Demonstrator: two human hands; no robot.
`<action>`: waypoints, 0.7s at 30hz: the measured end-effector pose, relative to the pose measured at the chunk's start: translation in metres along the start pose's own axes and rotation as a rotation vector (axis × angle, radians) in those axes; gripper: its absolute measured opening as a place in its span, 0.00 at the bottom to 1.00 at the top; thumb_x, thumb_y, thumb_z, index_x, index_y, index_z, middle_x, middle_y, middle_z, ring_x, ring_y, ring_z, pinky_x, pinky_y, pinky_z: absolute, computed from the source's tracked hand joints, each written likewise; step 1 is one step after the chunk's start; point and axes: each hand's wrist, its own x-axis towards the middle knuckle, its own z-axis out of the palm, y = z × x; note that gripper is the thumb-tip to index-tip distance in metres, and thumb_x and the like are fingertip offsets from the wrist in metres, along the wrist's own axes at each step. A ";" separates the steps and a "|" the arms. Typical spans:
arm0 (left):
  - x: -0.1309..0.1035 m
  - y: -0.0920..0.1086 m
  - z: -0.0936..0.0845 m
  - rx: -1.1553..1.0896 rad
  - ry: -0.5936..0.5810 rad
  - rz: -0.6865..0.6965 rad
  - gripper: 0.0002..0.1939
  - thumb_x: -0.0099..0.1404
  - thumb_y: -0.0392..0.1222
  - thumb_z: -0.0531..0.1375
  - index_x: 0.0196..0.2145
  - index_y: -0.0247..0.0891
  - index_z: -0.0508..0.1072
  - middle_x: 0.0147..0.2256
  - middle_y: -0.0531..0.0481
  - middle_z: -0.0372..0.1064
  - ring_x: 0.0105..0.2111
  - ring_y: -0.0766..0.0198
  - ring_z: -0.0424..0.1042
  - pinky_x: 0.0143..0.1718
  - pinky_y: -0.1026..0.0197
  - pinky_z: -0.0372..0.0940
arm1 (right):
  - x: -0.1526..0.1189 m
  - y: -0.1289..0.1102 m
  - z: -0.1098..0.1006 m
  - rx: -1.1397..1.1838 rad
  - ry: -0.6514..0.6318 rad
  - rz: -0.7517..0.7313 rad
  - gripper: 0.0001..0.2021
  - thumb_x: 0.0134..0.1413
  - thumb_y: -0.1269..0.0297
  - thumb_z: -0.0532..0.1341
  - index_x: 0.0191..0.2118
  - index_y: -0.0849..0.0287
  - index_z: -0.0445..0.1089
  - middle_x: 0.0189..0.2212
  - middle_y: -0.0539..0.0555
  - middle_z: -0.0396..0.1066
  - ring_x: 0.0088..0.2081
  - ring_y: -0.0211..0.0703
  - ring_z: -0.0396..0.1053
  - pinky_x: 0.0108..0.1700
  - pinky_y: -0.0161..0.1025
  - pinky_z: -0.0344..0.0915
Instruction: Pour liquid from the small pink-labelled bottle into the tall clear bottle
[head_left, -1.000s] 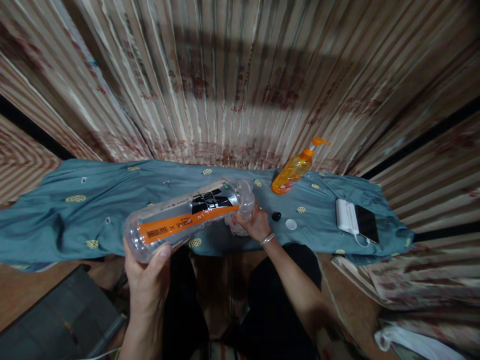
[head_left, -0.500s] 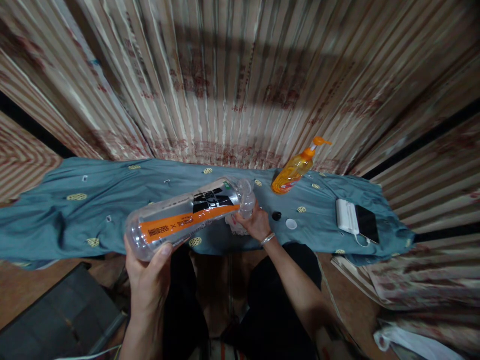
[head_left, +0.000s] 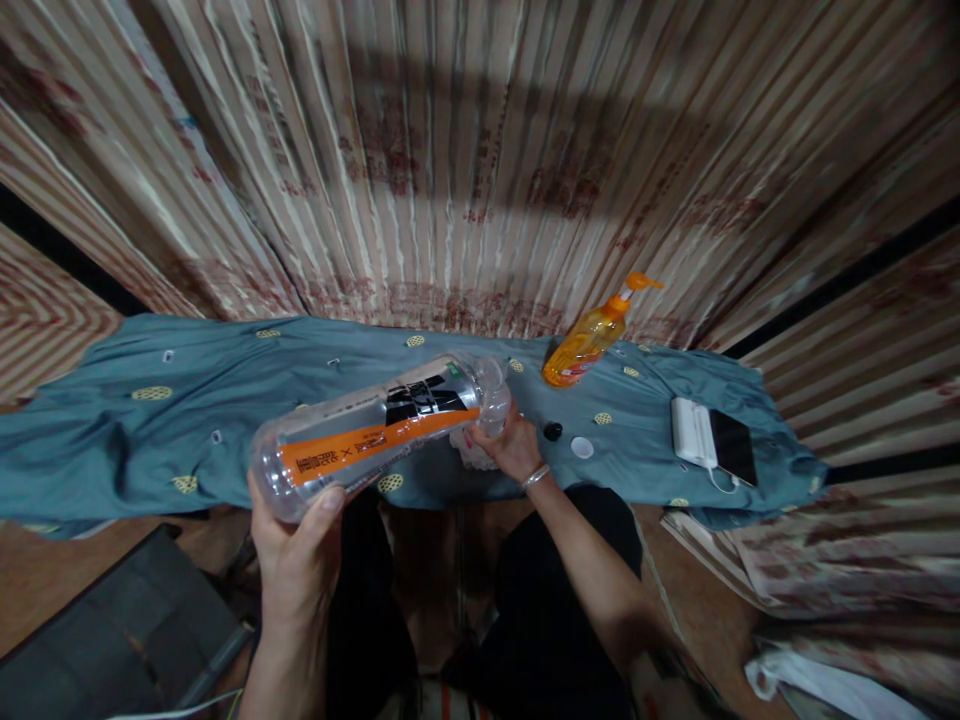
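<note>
A large clear plastic bottle (head_left: 367, 430) with an orange, silver and black label lies tilted across the view, its narrower end to the right. My left hand (head_left: 300, 530) is wrapped round its wide base from below. At the other end, my right hand (head_left: 506, 440) closes round a clear plastic piece (head_left: 491, 385) that meets the bottle; where one ends and the other begins is hard to tell. Crumpled clear plastic (head_left: 471, 452) shows beneath my right hand. Right of that hand, a small black object (head_left: 553, 431) and a white disc (head_left: 582, 447) lie on the cloth.
An orange pump bottle (head_left: 585, 347) stands at the back of the blue-green cloth (head_left: 210, 370). On the right lie a white device (head_left: 694, 432) and a black phone-like slab (head_left: 733, 447) with a cable. Striped curtains (head_left: 450, 180) hang behind. A dark box (head_left: 127, 630) is at lower left.
</note>
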 end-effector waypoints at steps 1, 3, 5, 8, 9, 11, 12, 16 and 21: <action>0.000 0.000 -0.001 0.007 -0.004 -0.004 0.42 0.35 0.52 0.82 0.49 0.43 0.78 0.40 0.50 0.76 0.41 0.54 0.75 0.58 0.41 0.70 | 0.000 0.000 0.000 0.001 -0.004 -0.004 0.30 0.53 0.55 0.70 0.59 0.62 0.70 0.44 0.63 0.84 0.45 0.57 0.83 0.45 0.42 0.76; -0.001 -0.002 -0.002 0.017 -0.014 0.001 0.42 0.37 0.52 0.81 0.51 0.44 0.77 0.42 0.49 0.76 0.44 0.52 0.76 0.60 0.38 0.68 | 0.000 0.000 0.000 0.006 -0.006 -0.009 0.31 0.53 0.55 0.70 0.60 0.62 0.69 0.45 0.63 0.84 0.45 0.57 0.83 0.45 0.42 0.75; -0.001 -0.003 -0.004 0.022 -0.024 0.016 0.41 0.41 0.51 0.80 0.53 0.44 0.76 0.45 0.47 0.76 0.47 0.48 0.77 0.61 0.37 0.68 | 0.000 0.000 0.000 0.005 0.001 -0.010 0.31 0.53 0.54 0.70 0.60 0.62 0.70 0.44 0.62 0.84 0.44 0.57 0.83 0.44 0.41 0.75; -0.001 -0.004 -0.003 0.033 -0.029 0.030 0.40 0.43 0.52 0.79 0.53 0.43 0.76 0.47 0.45 0.77 0.49 0.45 0.77 0.60 0.37 0.69 | 0.000 0.001 0.001 -0.006 0.014 -0.013 0.29 0.54 0.53 0.70 0.58 0.62 0.71 0.42 0.62 0.84 0.43 0.56 0.84 0.42 0.40 0.75; -0.001 -0.003 -0.002 0.039 -0.033 0.026 0.40 0.43 0.52 0.80 0.53 0.43 0.76 0.47 0.45 0.77 0.48 0.46 0.77 0.59 0.37 0.69 | 0.000 0.001 0.001 -0.011 0.019 -0.017 0.30 0.54 0.53 0.70 0.59 0.62 0.71 0.41 0.61 0.84 0.43 0.56 0.84 0.42 0.39 0.75; 0.000 -0.002 -0.001 0.034 -0.032 0.028 0.41 0.40 0.53 0.80 0.52 0.42 0.76 0.45 0.46 0.77 0.45 0.49 0.77 0.56 0.41 0.72 | 0.000 0.001 0.002 -0.025 0.032 -0.030 0.30 0.53 0.54 0.70 0.60 0.62 0.70 0.41 0.61 0.84 0.42 0.55 0.84 0.41 0.39 0.74; 0.001 -0.001 0.000 0.024 -0.028 0.029 0.42 0.38 0.53 0.81 0.51 0.42 0.77 0.44 0.46 0.77 0.43 0.52 0.77 0.54 0.44 0.73 | 0.000 0.001 0.002 -0.032 0.037 -0.039 0.30 0.53 0.54 0.70 0.60 0.63 0.70 0.40 0.61 0.84 0.41 0.54 0.84 0.40 0.38 0.74; 0.004 -0.003 -0.001 -0.003 -0.028 0.039 0.43 0.35 0.53 0.82 0.50 0.43 0.77 0.41 0.48 0.78 0.38 0.57 0.75 0.47 0.50 0.75 | 0.001 0.002 0.003 -0.044 0.041 -0.050 0.30 0.53 0.55 0.69 0.59 0.64 0.70 0.39 0.60 0.84 0.39 0.54 0.84 0.38 0.37 0.73; 0.006 -0.004 -0.003 0.004 -0.047 0.042 0.42 0.37 0.52 0.82 0.50 0.43 0.77 0.41 0.49 0.78 0.38 0.57 0.75 0.46 0.53 0.75 | 0.001 0.001 0.001 -0.012 0.027 -0.031 0.30 0.52 0.56 0.69 0.59 0.64 0.71 0.40 0.61 0.84 0.41 0.54 0.84 0.40 0.38 0.74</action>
